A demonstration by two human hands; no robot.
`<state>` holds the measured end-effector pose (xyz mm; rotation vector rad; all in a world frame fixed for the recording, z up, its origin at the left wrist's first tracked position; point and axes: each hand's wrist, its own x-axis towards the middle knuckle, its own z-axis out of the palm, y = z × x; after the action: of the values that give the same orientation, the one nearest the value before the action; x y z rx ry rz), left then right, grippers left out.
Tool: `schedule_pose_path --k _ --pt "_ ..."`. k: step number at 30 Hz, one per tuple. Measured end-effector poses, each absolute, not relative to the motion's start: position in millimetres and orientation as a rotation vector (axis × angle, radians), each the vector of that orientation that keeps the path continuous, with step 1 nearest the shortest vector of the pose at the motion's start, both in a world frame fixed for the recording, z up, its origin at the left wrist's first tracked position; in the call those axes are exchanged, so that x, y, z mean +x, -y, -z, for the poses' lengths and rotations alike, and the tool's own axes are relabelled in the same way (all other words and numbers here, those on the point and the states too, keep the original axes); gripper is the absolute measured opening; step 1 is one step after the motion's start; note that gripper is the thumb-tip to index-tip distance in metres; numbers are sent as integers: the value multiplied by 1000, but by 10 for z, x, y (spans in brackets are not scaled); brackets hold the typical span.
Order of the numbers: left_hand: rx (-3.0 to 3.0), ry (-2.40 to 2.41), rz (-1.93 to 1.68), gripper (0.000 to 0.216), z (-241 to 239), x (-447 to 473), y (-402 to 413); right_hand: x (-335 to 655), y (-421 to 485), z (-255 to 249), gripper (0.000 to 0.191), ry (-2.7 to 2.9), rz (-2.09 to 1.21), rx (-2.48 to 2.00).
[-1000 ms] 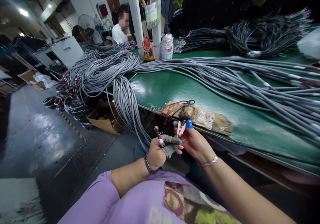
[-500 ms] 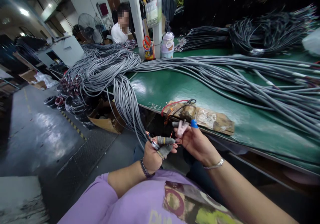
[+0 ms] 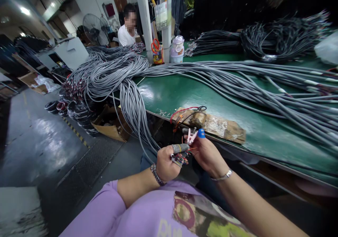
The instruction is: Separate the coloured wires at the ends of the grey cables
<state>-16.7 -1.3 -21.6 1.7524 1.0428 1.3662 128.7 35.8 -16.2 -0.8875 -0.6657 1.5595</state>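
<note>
My left hand is closed around the stripped end of a grey cable, whose coloured wire ends stick out under a grey fabric finger cot on my forefinger. My right hand is closed on a small pink clip-like tool and wears a blue cap on one fingertip. The two hands meet just in front of the green bench edge, above my lap and lilac shirt.
A thick bundle of grey cables runs across the green bench and hangs off its left end. A taped cardboard pad with red and black leads lies at the edge. A seated person, fan, posts and a bottle stand behind.
My left hand has turned so the coloured wire ends now point down and right instead of up. My right hand with the pink tool has stayed close beside it.
</note>
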Motion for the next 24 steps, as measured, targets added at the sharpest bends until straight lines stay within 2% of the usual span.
schedule_pose_path --k 3,8,14,19,24 --pt "1790 -1029 -1406 24 232 -158 2 1261 -387 129 48 517 -1718 -784" --pt "1848 -1032 -1432 25 242 -158 -2 1232 -412 133 37 396 -1711 -740" --pt "1806 -1028 -1383 21 245 -164 17 1214 -369 158 43 412 -1751 -685" --pt "1301 -991 -1259 28 202 -159 45 1291 -328 279 44 430 -1791 -693" --pt "777 -954 -1201 46 88 -193 -6 1389 -296 422 33 400 -1795 -808"
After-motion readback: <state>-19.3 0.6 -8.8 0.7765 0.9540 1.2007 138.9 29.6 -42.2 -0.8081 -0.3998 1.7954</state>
